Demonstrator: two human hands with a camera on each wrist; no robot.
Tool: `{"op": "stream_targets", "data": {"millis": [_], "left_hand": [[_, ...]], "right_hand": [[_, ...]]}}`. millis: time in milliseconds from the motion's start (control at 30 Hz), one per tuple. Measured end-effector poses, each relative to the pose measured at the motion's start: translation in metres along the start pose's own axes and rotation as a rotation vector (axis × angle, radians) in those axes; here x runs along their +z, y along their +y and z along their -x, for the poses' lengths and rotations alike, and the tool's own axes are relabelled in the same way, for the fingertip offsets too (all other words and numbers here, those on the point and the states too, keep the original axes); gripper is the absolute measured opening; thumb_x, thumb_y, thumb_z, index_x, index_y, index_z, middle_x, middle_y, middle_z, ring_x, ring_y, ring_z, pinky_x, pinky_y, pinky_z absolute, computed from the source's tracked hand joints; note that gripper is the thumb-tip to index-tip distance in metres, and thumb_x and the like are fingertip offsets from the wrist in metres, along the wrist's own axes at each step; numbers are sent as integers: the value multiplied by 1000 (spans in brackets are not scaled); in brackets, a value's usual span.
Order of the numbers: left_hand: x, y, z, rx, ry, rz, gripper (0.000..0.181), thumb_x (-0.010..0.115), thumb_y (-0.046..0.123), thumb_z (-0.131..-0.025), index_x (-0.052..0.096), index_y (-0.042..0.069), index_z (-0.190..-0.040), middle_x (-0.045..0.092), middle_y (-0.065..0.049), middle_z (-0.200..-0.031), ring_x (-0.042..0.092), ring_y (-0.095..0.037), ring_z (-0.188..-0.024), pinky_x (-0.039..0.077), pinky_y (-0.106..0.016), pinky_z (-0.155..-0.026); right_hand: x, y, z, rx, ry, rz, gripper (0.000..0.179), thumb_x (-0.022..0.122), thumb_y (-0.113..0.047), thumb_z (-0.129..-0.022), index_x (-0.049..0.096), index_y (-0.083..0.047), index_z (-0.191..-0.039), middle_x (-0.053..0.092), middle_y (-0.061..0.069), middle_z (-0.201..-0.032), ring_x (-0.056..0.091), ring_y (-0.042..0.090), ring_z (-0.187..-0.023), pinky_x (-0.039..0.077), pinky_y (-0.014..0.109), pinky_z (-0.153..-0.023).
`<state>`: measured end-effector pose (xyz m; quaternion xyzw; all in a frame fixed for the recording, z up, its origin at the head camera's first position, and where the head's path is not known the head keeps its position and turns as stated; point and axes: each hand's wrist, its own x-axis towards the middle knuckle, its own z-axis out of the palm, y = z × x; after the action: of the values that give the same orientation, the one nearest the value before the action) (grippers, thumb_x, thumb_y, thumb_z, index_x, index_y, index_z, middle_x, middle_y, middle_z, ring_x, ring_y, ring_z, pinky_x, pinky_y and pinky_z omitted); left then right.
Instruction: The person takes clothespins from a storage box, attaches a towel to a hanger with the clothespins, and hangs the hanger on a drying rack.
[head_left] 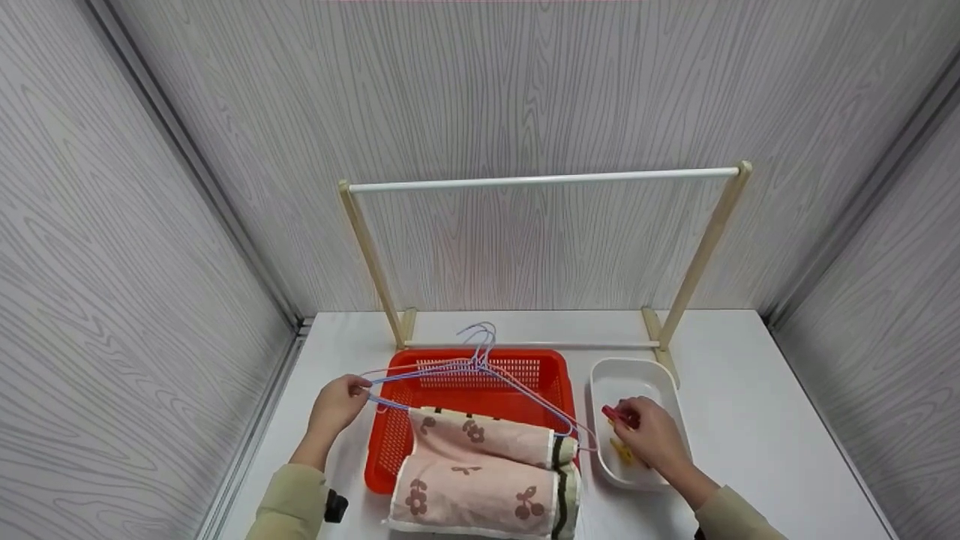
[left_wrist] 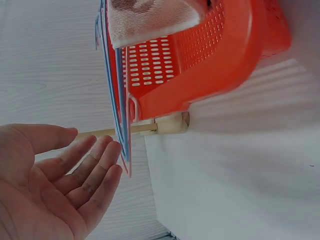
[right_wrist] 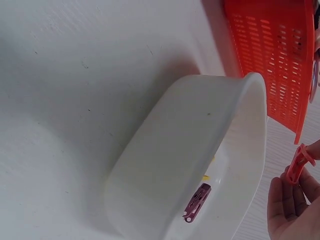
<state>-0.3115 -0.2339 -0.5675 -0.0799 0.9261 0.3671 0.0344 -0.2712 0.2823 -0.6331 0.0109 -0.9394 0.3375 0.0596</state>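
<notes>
While the person's right hand (head_left: 652, 436) pinches a red clip (head_left: 608, 411) over a white tub (head_left: 645, 375) at three o'clock from the red basket (head_left: 375, 474), the left hand (head_left: 337, 405) is at nine o'clock, thumb apart from the fingers, fingertips by a blue hanger (left_wrist: 120, 82). Over the hanger's lower bar, at six o'clock, I see a pink flowered cloth (head_left: 469, 491). A drying rack (head_left: 540, 180) stands at twelve.
</notes>
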Motion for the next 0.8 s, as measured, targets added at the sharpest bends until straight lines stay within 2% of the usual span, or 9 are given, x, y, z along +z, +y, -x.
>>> {"op": "stream_targets", "data": {"millis": [100,233,500,633,800], "left_hand": [[6,5,-3,-1,13,11,26,61,7,-101,70,-6,-122,72,-24,-114,67,-33,-103,58,-45,-89],[15,8,-6,-21,14,33,28,62,8,-102,69,-6,-125,71,-24,-119,68,-35,-110,58,-49,-98],[24,6,-16,-15,30,-12,32,63,11,-102,67,-8,-128,70,-28,-125,67,-39,-116,57,-52,-100],[27,4,-17,-38,16,-15,36,62,12,-103,65,-7,-134,67,-28,-132,65,-42,-123,55,-54,-104],[31,2,-18,-49,7,-50,41,61,14,-104,61,-6,-140,64,-28,-138,62,-43,-130,54,-54,-108]], "right_hand": [[0,0,1,11,-8,-7,20,82,-11,-87,75,-3,-104,72,9,-97,64,19,-84,56,38,-79],[2,1,3,22,-14,-6,18,81,-11,-88,75,-4,-103,72,9,-97,64,19,-85,56,38,-80],[3,3,3,-16,15,-12,15,80,-8,-87,75,-4,-101,72,8,-96,65,19,-85,56,36,-78],[5,7,5,-39,38,-6,12,80,-7,-86,75,-5,-96,71,7,-90,63,17,-81,54,34,-76],[8,10,7,-40,28,3,12,80,-7,-85,75,-4,-96,71,6,-89,63,16,-81,54,35,-75]]}}
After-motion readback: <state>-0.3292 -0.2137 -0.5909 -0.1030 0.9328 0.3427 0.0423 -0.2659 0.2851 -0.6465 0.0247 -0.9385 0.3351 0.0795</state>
